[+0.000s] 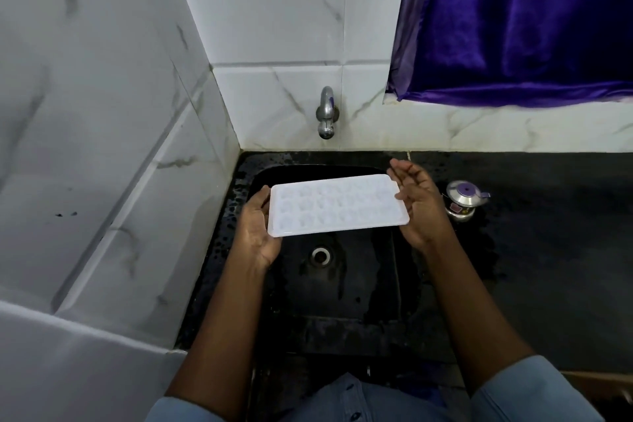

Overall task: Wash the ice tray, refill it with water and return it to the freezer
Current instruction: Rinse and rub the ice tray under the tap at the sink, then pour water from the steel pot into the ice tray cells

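Right here at the near edge, a person in a pale blue buttoned shirt [346,397] stands up against the basin, sleeves pushed back and both bare forearms reaching forward over it. Below the arms lies a black stone sink [370,288], wet and speckled with droplets along its rim, with a round metal drain [321,255] set in its floor.

Above that drain, the left hand [255,233] is turned palm up. It grips the left short end of the white ice tray [337,205], its fingers tucked underneath and its thumb lying along the edge. The tray hangs over the sink, clear of its floor, long side running left to right, nearly level, cavities facing up. Whether they hold any water I cannot tell.

At the tray's right end, the right hand [416,205] stands with its palm toward the tray and its fingers loose and nearly straight. Only the thumb tip seems to meet the rim, and nothing is grasped.

Just beyond that hand, a small steel pot with a purple-topped lid [463,204] sits on the black countertop [555,236], close to the sink's right edge. Farther back, a chrome tap [326,113] juts from the white marble-patterned tiles [274,10], behind the tray and higher. To its right, a shiny purple curtain [513,17] hangs down to the ledge.
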Demonstrator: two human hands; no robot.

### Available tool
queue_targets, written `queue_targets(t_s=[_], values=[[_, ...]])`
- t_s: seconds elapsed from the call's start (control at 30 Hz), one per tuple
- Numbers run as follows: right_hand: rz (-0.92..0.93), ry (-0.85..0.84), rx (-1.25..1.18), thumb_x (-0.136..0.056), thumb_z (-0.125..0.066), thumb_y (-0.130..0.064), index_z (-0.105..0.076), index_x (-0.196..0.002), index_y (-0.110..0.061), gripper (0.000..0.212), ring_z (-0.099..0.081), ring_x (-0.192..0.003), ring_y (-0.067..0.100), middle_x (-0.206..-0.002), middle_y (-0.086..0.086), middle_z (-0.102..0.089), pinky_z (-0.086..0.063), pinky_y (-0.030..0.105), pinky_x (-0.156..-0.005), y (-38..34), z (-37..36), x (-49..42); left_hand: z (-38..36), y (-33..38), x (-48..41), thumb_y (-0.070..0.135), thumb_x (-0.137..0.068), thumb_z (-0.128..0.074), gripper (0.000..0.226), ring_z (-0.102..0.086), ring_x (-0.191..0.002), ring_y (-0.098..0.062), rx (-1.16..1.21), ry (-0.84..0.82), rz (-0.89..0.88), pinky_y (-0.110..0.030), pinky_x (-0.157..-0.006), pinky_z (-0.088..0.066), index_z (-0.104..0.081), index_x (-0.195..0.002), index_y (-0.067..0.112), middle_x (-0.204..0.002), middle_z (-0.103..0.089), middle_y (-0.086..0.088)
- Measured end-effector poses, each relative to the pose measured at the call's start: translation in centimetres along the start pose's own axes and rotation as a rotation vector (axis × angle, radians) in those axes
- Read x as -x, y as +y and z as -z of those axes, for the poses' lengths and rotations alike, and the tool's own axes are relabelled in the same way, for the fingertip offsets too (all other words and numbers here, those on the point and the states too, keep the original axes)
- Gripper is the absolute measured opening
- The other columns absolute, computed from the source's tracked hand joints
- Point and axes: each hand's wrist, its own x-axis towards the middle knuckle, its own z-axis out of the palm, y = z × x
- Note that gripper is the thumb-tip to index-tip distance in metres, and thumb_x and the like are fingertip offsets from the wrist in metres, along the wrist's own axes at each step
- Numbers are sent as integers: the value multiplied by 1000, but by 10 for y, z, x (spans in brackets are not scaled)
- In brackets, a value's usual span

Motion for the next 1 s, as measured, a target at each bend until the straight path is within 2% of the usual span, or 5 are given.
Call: queue_targets(t_s=[0.43, 0.57, 0.7, 0.87, 1.0], values=[[155, -62, 108, -74, -35, 36, -56, -112, -8, 62, -55, -142, 26, -142, 6, -65, -48, 32, -111, 2, 43, 19, -5, -24, -9, 63, -105, -46, 64, -68, -126, -40, -54, -278, 272, -67, -115, -43, -67, -139, 13, -140, -69, -18], [76, -9, -29, -85, -53, 9, -60, -123, -8, 42, -63, -133, 27, -139, 12, -68, -53, 38, -108, -15, 59, 7, -25, -40, -15, 63, -105, -44, 65, -69, -124, -38, -37, -258, 261, -63, -112, -48, -67, -137, 12, -139, -70, -18], [86, 175, 75, -101, -59, -6, -69, -110, -13, 16, -71, -99, 20, -117, 9, -77, -55, 34, -82, -46, 91, -17, -51, -58, -16, 62, -105, -44, 63, -72, -121, -37, -29, -237, 271, -61, -111, -49, -68, -136, 13, -138, -71, -17], [210, 413, 244, -107, -56, -21, -69, -84, -15, 27, -59, -62, 12, -77, 0, -71, -46, 26, -56, -80, 165, -56, -87, -82, -10, 61, -106, -43, 63, -76, -112, -38, -61, -247, 345, -54, -83, -66, -69, -135, 11, -135, -72, -18], [187, 479, 251, -108, -56, -25, -61, -72, -19, 36, -48, -53, 10, -62, -5, -63, -36, 26, -49, -93, 211, -89, -107, -106, -8, 62, -106, -42, 66, -72, -120, -40, -72, -218, 385, -58, -97, -58, -66, -140, 10, -137, -71, -20]])
